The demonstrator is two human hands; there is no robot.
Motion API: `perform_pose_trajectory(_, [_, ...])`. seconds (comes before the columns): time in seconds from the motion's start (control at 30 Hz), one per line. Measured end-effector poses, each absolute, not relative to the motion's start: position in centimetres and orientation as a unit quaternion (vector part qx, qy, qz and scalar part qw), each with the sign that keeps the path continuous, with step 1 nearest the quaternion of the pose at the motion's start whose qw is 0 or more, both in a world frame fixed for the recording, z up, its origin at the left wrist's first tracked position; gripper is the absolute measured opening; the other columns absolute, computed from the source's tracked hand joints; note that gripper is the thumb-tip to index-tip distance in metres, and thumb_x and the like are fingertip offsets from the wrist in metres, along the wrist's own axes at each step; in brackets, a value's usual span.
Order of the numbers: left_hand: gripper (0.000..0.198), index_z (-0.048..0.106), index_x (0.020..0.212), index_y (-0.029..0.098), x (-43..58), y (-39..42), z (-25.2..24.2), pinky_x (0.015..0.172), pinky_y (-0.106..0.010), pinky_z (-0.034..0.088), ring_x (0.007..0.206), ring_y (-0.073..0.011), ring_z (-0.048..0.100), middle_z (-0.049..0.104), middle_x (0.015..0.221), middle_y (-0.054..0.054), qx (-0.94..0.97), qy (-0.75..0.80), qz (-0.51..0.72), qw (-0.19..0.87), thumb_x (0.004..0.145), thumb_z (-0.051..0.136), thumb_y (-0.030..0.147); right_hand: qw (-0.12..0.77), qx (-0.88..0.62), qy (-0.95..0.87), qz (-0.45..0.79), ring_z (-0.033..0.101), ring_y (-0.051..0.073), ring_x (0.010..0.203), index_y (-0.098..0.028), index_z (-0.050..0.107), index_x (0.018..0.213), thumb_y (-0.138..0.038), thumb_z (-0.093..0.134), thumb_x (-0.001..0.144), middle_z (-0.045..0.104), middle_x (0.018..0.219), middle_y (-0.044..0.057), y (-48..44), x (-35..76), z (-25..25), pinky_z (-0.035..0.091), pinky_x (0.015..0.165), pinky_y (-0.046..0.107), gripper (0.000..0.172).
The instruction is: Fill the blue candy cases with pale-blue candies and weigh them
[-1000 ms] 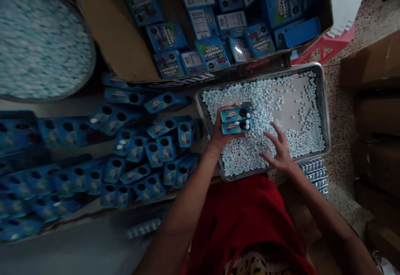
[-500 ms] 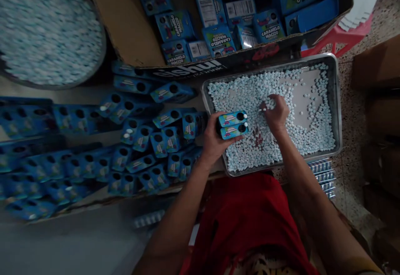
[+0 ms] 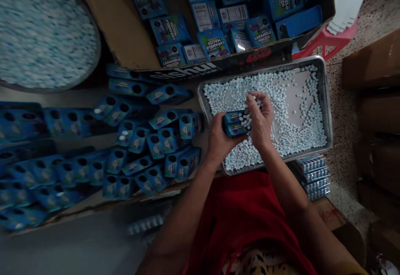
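Two small blue candy boxes (image 3: pixel 233 124) lie side by side in my left hand (image 3: pixel 218 138), which is closed around them at the tray's left side. My right hand (image 3: pixel 261 118) is closed on a handful of small white and pale blue candies (image 3: pixel 246 121), right at the ends of the boxes. Those candies partly cover the box ends, so the holes there are hidden. Beneath both hands is a metal tray (image 3: pixel 328 112) with a layer of loose candies (image 3: pixel 300 137) and a bare patch toward its upper right.
Left of the tray, many blue boxes (image 3: pixel 162 141) with round holes stand in rows. A cardboard carton (image 3: pixel 109 21) of blue boxes is behind the tray. A large tub (image 3: pixel 96 46) of candies sits upper left. Stacked packs (image 3: pixel 314 175), a red stool (image 3: pixel 340 41) and brown cartons (image 3: pixel 375 58) are rightward.
My right hand has moved left from the tray's candies to the two boxes, bringing a handful of candies against their ends. My left hand still holds the boxes. The view has shifted slightly.
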State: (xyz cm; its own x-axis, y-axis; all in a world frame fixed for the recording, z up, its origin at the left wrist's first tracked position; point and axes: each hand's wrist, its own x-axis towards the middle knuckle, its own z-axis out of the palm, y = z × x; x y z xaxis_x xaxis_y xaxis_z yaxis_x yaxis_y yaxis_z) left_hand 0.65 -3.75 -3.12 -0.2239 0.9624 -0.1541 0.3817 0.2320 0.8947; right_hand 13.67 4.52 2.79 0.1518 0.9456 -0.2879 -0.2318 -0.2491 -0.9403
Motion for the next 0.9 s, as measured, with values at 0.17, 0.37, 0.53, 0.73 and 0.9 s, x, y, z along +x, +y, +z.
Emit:
perform_pose_trajectory(0.17, [0.090,0.064,0.134,0.028,0.0,-3.8,-4.2,0.105,-0.049,0.059,0.121,-0.0342,0.071,0.072,0.128,-0.006,0.521,0.639,0.389,0.411,0.058,0.110,0.046,0.528,-0.490,-0.366,0.589,0.060,0.018,0.089,-0.027,0.067,0.092,-0.039,0.077,0.091,0.064,0.093,-0.001,4.2,13.5,3.1,0.056,0.090,0.034,0.016])
perform_pose_trajectory(0.37, [0.097,0.061,0.133,0.027,-0.8,-1.1,-6.1,0.105,-0.045,0.061,0.119,-0.0305,0.073,0.071,0.128,-0.006,0.467,0.593,0.469,0.458,0.057,0.110,0.060,0.457,-0.436,-0.505,0.589,0.067,0.031,0.133,-0.030,0.076,0.107,-0.056,0.066,0.100,0.076,0.128,0.005,3.2,17.4,3.2,0.050,0.122,0.060,0.028])
perform_pose_trajectory(0.53, [0.099,0.060,0.139,0.035,-2.7,0.3,-5.5,0.113,-0.057,0.061,0.136,-0.0357,0.070,0.070,0.143,-0.009,0.472,0.478,0.532,0.516,0.057,0.111,0.059,0.267,-0.572,-0.708,0.316,0.044,0.036,0.160,-0.032,0.073,0.137,-0.071,0.059,0.106,0.050,0.169,0.009,9.0,22.1,-2.3,0.036,0.132,0.067,0.052])
perform_pose_trajectory(0.73, [0.090,0.061,0.140,0.036,-2.5,-0.6,-4.9,0.113,-0.055,0.061,0.143,-0.0356,0.068,0.069,0.149,-0.011,0.498,0.448,0.501,0.548,0.067,0.106,0.062,0.075,-0.580,-0.791,0.180,0.043,0.046,0.154,-0.025,0.068,0.149,-0.054,0.070,0.105,0.051,0.165,0.019,9.3,18.5,-8.1,0.040,0.125,0.070,0.053])
perform_pose_trajectory(0.9, [0.079,0.065,0.137,0.029,-2.1,-1.6,-4.3,0.119,-0.052,0.055,0.134,-0.0327,0.069,0.072,0.137,-0.009,0.545,0.551,0.466,0.426,0.073,0.105,0.052,0.081,-0.602,-0.736,0.300,0.067,0.030,0.103,-0.022,0.077,0.107,-0.034,0.072,0.098,0.070,0.111,0.013,6.4,19.4,-6.8,0.060,0.091,0.047,0.016])
